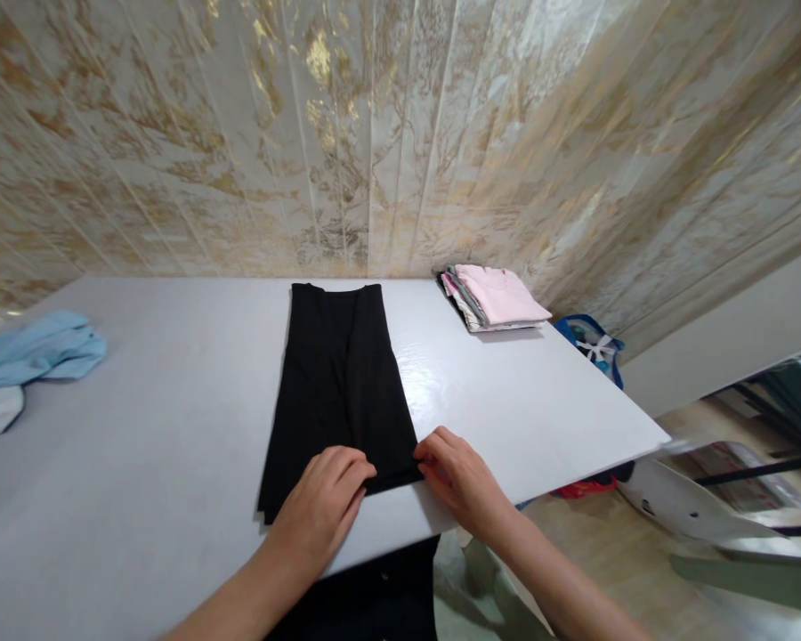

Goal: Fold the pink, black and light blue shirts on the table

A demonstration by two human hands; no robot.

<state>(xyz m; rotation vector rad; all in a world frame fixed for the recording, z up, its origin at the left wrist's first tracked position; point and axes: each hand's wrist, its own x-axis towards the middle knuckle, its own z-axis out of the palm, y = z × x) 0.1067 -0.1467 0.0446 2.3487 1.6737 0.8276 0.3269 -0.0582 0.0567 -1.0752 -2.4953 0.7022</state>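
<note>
A black folded garment [337, 383] lies flat on the white table, narrower at the far end and wider toward me; its exact kind is unclear. My left hand [330, 490] is at the middle of its near edge, with the fingers curled and pinching the cloth. At the near right corner, my right hand [450, 467] grips the hem between thumb and fingertips. Part of the near left edge is covered by my left hand and wrist.
A stack of folded clothes [497, 298], pink on top, sits at the table's back right. Light blue cloth [46, 347] lies at the left beside a white piece with dark trim [0, 409]. The white table [173, 445] meets a gold-patterned wall. A blue bag [594, 343] stands past the right edge.
</note>
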